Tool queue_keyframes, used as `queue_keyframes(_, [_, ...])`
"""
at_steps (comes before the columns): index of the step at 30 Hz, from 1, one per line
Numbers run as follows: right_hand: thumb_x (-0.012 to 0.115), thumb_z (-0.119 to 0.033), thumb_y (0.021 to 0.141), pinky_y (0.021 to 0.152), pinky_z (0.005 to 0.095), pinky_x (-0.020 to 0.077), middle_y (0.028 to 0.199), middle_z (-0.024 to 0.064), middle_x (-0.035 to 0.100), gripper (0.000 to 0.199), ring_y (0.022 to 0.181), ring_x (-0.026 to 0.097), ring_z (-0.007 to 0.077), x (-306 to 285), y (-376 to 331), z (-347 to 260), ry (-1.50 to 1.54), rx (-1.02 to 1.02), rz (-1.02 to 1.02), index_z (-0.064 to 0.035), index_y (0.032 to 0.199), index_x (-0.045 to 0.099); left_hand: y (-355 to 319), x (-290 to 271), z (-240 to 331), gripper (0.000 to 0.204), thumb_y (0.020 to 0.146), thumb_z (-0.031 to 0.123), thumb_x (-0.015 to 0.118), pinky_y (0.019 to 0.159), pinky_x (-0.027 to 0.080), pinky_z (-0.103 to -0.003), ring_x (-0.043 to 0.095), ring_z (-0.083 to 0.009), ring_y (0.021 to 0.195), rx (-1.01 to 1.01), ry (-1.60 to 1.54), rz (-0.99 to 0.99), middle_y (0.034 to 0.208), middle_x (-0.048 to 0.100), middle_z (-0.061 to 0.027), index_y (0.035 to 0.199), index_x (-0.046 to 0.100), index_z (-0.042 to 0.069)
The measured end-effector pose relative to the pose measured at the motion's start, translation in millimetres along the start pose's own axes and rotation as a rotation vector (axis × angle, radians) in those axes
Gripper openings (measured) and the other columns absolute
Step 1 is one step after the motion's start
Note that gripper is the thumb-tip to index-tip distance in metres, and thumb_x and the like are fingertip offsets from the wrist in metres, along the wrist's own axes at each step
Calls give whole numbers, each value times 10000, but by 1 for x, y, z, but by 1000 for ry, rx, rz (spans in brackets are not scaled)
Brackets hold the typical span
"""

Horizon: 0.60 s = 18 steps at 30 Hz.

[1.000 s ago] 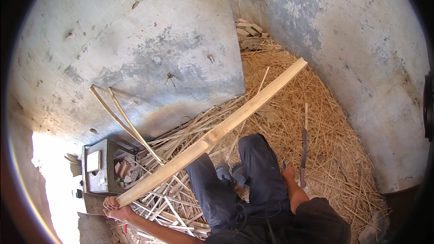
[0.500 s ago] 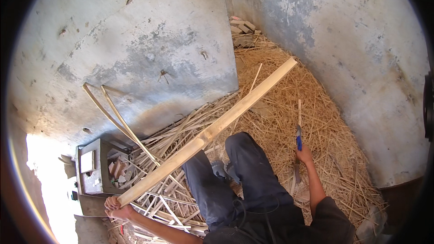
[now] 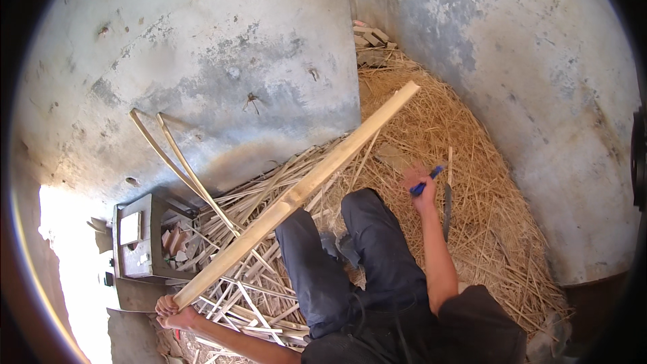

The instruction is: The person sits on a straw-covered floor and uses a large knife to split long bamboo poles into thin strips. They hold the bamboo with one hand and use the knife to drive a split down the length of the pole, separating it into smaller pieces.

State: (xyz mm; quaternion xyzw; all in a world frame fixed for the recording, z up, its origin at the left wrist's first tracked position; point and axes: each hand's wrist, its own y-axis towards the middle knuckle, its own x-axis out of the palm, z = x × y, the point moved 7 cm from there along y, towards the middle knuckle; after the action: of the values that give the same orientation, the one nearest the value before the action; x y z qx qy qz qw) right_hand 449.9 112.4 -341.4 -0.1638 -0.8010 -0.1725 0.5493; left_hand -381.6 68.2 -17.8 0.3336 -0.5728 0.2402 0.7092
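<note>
My left hand [image 3: 172,310] grips the near end of a long pale bamboo pole [image 3: 303,192] at the lower left. The pole slants up and to the right over my dark trousers, and its far end hangs above the straw. My right hand [image 3: 416,183] is raised over the straw to the right of my knee, closed on the blue handle of a knife [image 3: 426,179]. A dark narrow blade [image 3: 446,212] hangs down just right of that hand. Split bamboo strips [image 3: 269,276] lie piled under the pole, in front of my legs.
A heap of dry straw [image 3: 472,182] fills the corner between two stained concrete walls [image 3: 222,74]. Two thin bent strips [image 3: 172,158] lean on the left wall. A small dark wooden stand [image 3: 138,236] sits at the left. Wood offcuts [image 3: 371,37] lie in the far corner.
My right hand came into view, took the blue-handled knife off the straw and lifted it up and to the left. The pole's far end dropped slightly while my left hand kept its grip.
</note>
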Motion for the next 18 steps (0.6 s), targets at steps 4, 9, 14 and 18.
queue_keyframes(4, [496, -42, 879, 607, 304, 490, 1043, 112, 680, 394, 670, 589, 175, 75, 11, -18, -424, -61, 528, -49, 1257, 608, -1, -7, 39, 262, 884, 220, 481, 434, 203, -270, 208, -115, 474, 41, -8, -121, 580, 240, 11, 677, 342, 141])
queue_keyframes(9, [605, -200, 944, 528, 258, 381, 1034, 113, 698, 414, 486, 423, 90, 130, -28, 32, -234, 379, 245, -85, 1341, 588, -22, -4, 15, 291, 880, 221, 478, 438, 205, -270, 208, -118, 480, 70, 100, 67, 583, 234, 12, 656, 306, 154])
queue_keyframes(14, [635, -395, 996, 461, 210, 296, 998, 98, 702, 468, 420, 332, 38, 218, -48, 71, -277, 350, 241, -83, 1344, 609, -18, -18, 4, 295, 878, 217, 465, 451, 210, -278, 214, -128, 499, -115, 23, -56, 599, 236, 6, 652, 285, 159])
queue_keyframes(18, [670, -343, 989, 443, 224, 264, 848, 34, 664, 286, 438, 331, 35, 263, -46, 64, -390, 171, 294, -82, 1108, 658, -24, -33, -4, 315, 926, 228, 470, 435, 207, -271, 212, -117, 489, -55, 66, 76, 592, 240, 13, 665, 307, 157])
